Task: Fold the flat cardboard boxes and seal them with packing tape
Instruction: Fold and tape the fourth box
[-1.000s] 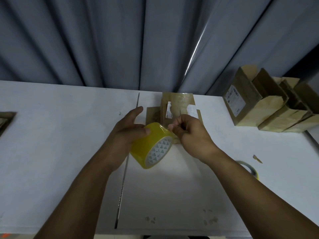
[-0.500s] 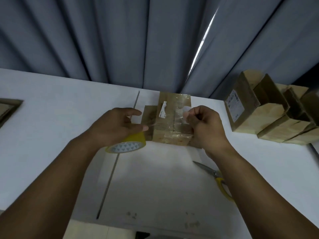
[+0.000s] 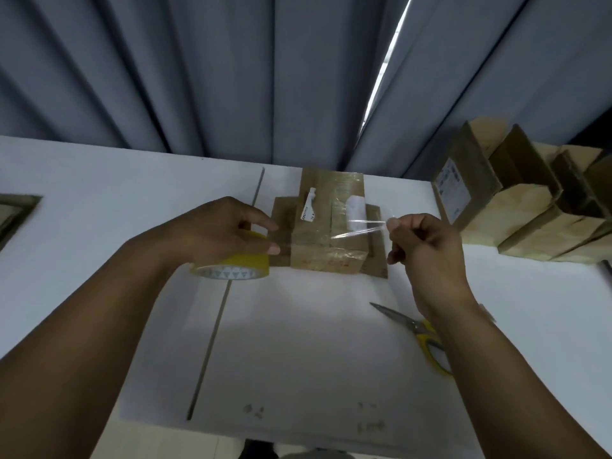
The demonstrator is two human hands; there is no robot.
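A small folded cardboard box (image 3: 328, 253) with white label scraps stands on the white table (image 3: 99, 200), its side flaps spread out. My left hand (image 3: 225, 230) grips a yellow roll of packing tape (image 3: 231, 268) just left of the box. My right hand (image 3: 427, 246) pinches the free end of a clear tape strip (image 3: 357, 226), stretched from the roll across the front of the box, above its top face.
Yellow-handled scissors (image 3: 417, 329) lie on the table below my right wrist. Several folded boxes (image 3: 516, 213) stand at the back right. A flat piece of cardboard (image 3: 13, 210) lies at the left edge. Grey curtains hang behind the table.
The roll turned from upright to flat and shifted left. My right hand moved right, drawing the tape strip out across the box. The view tilted, revealing the scissors.
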